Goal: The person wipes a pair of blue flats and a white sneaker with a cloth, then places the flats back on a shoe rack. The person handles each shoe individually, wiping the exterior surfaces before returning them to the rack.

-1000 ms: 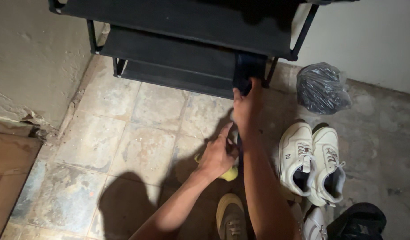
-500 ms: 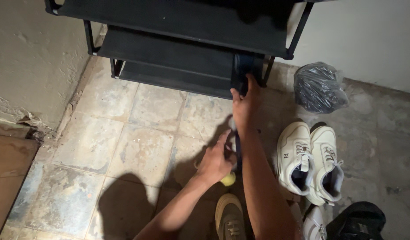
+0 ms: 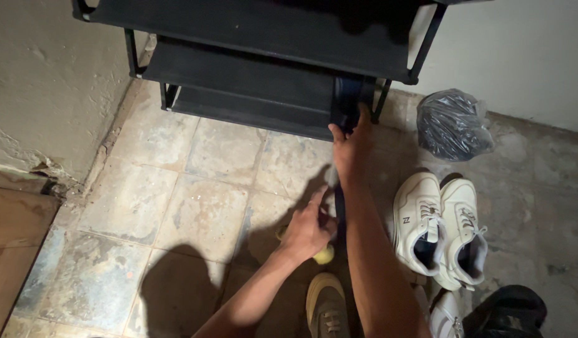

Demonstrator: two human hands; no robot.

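Black fabric shelves of a shoe rack (image 3: 257, 28) are filling the upper centre of the frame as I am watching from afar. The right hand (image 3: 351, 147) is reaching up the middle of the frame, its fingers pressing against a dark shoe (image 3: 350, 100) that is standing on the rack's lowest tier, at its right end; how firmly they are closing on it I cannot tell. Below it, centre frame, the left hand (image 3: 307, 228) is curling around a yellow shoe (image 3: 323, 253) lying on the worn floor tiles (image 3: 176, 206), with only a sliver of yellow showing. A pair of white sneakers (image 3: 440, 228) is sitting at the right, near the right forearm, and a knotted dark plastic bag (image 3: 453, 124) is resting against the wall in the upper right. An olive sneaker (image 3: 326, 307) is peeking in at the bottom edge.
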